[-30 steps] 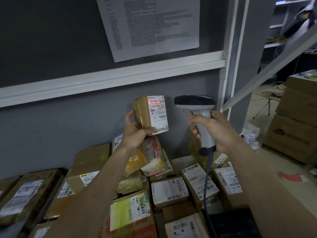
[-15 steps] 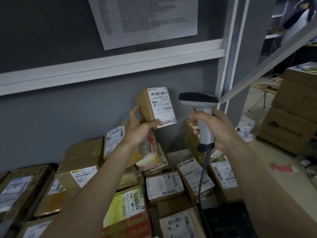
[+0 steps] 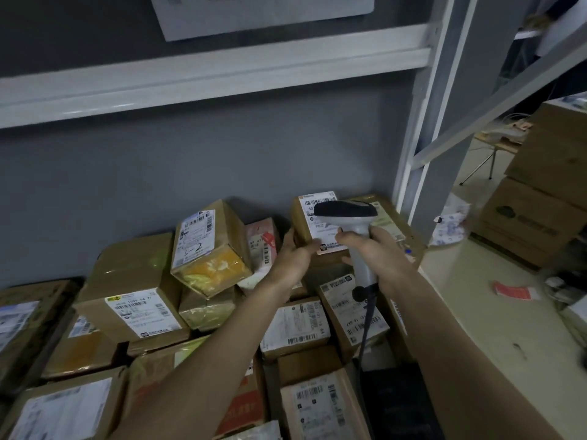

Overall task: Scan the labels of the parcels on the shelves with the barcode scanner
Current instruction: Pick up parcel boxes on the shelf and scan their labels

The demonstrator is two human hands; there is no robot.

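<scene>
The small parcel (image 3: 313, 228) is a brown cardboard box wrapped in glossy tape, with a white printed label on its facing side — barcodes at the top, small text below. It sits low at the back of the shelf, against the grey wall (image 3: 190, 173) and atop the heap of other parcels. The left hand (image 3: 293, 260) grips its lower left corner, thumb pressed on the label's bottom edge. The barcode scanner (image 3: 352, 230), smooth grey plastic with a dark rounded head, covers the middle of the label, so much of the print is hidden. The right hand (image 3: 381, 255) is clenched round the scanner's handle; a dark cable (image 3: 365, 328) drops from its base. Around lie taped cardboard boxes with white labels, one tilted box (image 3: 209, 249) showing a yellow end and handwriting — the characters blurred. The white metal shelf beam (image 3: 206, 74) crosses above, and the paper sheet (image 3: 263, 14) over it is cut off by the frame.
</scene>
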